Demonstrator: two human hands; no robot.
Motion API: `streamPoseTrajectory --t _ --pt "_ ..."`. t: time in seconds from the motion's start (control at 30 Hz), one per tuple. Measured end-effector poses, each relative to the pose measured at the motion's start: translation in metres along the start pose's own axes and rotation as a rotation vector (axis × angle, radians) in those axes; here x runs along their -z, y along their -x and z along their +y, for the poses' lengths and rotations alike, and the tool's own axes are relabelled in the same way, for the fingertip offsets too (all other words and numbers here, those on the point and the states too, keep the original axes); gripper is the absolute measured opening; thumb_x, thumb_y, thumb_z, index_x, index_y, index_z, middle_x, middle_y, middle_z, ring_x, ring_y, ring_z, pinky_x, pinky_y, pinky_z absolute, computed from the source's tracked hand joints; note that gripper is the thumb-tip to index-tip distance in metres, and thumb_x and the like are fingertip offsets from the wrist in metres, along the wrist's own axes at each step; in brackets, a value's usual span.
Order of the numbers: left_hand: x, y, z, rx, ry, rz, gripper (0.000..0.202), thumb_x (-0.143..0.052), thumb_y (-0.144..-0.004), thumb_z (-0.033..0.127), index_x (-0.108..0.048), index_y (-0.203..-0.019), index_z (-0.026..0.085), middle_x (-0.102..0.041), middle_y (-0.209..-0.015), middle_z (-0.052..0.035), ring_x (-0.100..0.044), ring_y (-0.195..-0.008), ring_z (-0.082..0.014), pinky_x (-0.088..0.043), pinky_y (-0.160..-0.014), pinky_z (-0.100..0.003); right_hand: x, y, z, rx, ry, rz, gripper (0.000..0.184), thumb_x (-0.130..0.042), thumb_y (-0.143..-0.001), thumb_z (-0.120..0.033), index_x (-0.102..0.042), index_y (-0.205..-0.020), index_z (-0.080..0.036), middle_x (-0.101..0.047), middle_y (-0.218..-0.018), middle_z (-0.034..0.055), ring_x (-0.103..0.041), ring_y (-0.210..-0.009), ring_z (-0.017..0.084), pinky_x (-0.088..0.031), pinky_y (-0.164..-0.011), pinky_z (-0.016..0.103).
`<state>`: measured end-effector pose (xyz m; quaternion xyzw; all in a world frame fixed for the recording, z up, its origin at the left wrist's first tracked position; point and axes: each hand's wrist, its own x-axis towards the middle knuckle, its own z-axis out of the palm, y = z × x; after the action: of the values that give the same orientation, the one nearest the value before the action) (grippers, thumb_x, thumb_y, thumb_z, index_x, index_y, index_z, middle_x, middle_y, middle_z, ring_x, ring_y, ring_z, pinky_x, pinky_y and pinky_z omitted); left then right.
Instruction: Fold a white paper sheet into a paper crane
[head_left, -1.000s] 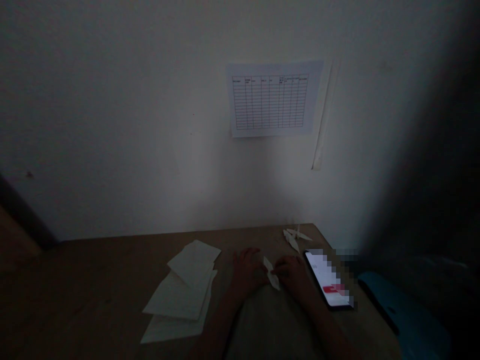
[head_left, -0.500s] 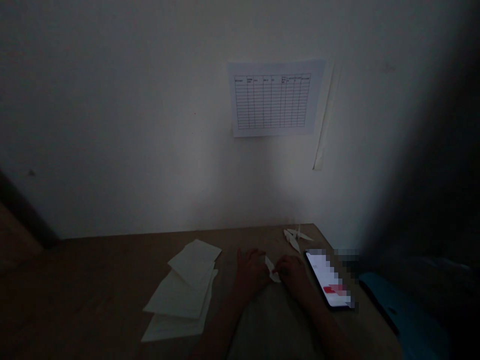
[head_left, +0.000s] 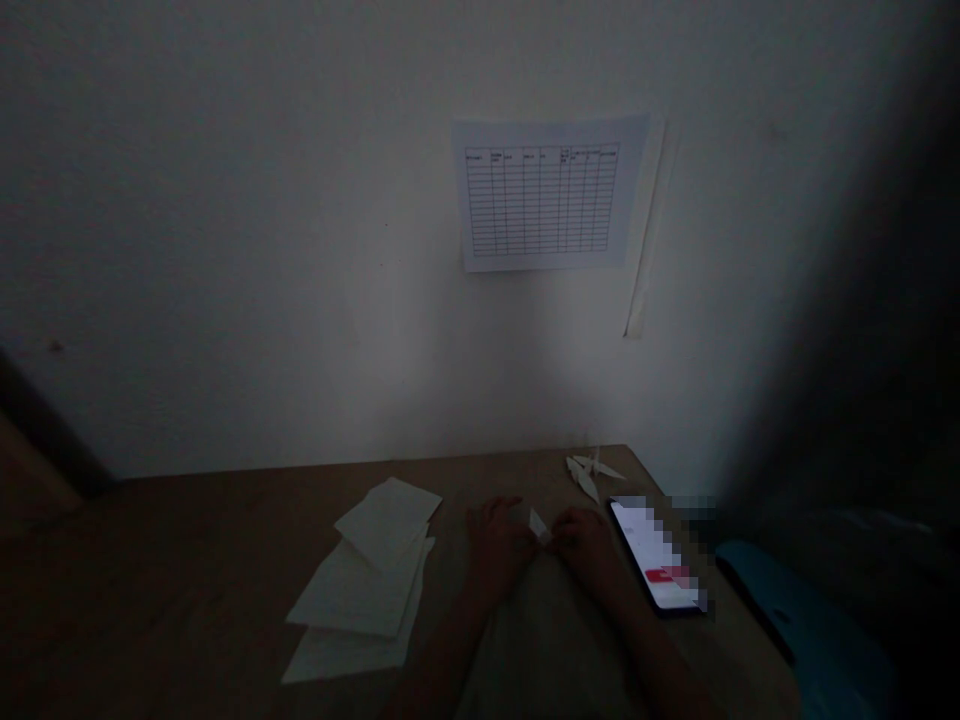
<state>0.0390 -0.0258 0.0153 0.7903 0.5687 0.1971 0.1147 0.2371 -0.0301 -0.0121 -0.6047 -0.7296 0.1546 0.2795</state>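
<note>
A small folded piece of white paper (head_left: 538, 525) lies between my two hands, its upper part showing and its lower end covered by fingers. My left hand (head_left: 501, 540) pinches it from the left with thumb and finger, other fingers bent outward. On the opposite side, my right hand (head_left: 583, 540) is curled with its fingertips pressed on the paper's lower edge. Several white paper sheets (head_left: 360, 590) lie in a loose overlapping pile to the left. Beyond my right hand rests a folded paper crane (head_left: 589, 474). Dim light hides the finer folds.
A phone (head_left: 652, 555) with a lit screen lies right of my right hand, close to the table's right edge. The wooden table (head_left: 187, 580) meets a white wall bearing a printed chart (head_left: 544, 200). A blue object (head_left: 802, 620), perhaps a seat, stands beyond the edge.
The fingers of both hands have drawn closer over the lower end of the folded paper, so less of it shows. The sheets, crane and phone stay in place.
</note>
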Motion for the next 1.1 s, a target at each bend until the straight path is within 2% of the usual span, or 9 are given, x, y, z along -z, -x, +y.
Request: streamPoseTrajectory --t 0.2,0.6,0.77,0.9,1.1 --pt "0.001 -0.001 0.001 0.073 0.027 -0.013 0.011 -0.075 -0.087 0.040 -0.083 -0.090 0.034 -0.058 -0.153 -0.0005 -0.044 -0.145 -0.0371 -0.023 -0.122 -0.066 -0.005 -0.002 0.001 -0.020 0.082 0.019 0.014 -0.068 -0.089 -0.023 -0.082 -0.090 -0.025 -0.075 -0.109 0.0064 -0.062 -0.113 0.027 -0.041 -0.101 0.037" --pt "0.002 -0.004 0.001 0.096 0.018 -0.010 0.012 -0.072 -0.088 0.037 -0.083 -0.088 0.030 -0.055 -0.157 -0.0022 -0.043 -0.145 -0.0372 -0.021 -0.121 -0.070 -0.009 -0.001 -0.007 -0.052 0.178 0.027 0.016 -0.064 -0.094 -0.026 -0.080 -0.098 -0.023 -0.072 -0.117 0.0098 -0.058 -0.120 0.030 -0.037 -0.106 0.041" --pt "0.000 -0.004 -0.002 0.068 0.013 0.026 0.016 -0.075 -0.087 0.039 -0.081 -0.101 0.033 -0.055 -0.156 -0.0029 -0.045 -0.144 -0.0357 -0.020 -0.123 -0.069 -0.008 0.000 -0.009 -0.046 0.175 0.024 0.015 -0.064 -0.095 -0.026 -0.079 -0.099 -0.023 -0.072 -0.119 0.0101 -0.057 -0.121 0.031 -0.037 -0.106 0.040" --pt "-0.002 -0.005 -0.003 0.045 0.007 -0.007 0.012 -0.075 -0.089 0.041 -0.082 -0.096 0.034 -0.052 -0.159 -0.0014 -0.044 -0.146 -0.0359 -0.018 -0.123 -0.069 -0.008 0.000 -0.010 -0.038 0.194 0.019 0.015 -0.066 -0.094 -0.028 -0.079 -0.100 -0.024 -0.072 -0.117 0.0095 -0.058 -0.119 0.030 -0.036 -0.106 0.040" --pt "0.004 -0.009 0.001 0.102 0.004 -0.072 0.012 -0.074 -0.090 0.042 -0.083 -0.094 0.035 -0.049 -0.162 0.0018 -0.040 -0.149 -0.0340 -0.014 -0.125 -0.070 -0.011 0.002 -0.006 -0.081 0.241 0.062 0.018 -0.064 -0.095 -0.031 -0.078 -0.101 -0.022 -0.071 -0.121 0.0110 -0.058 -0.118 0.029 -0.035 -0.105 0.040"
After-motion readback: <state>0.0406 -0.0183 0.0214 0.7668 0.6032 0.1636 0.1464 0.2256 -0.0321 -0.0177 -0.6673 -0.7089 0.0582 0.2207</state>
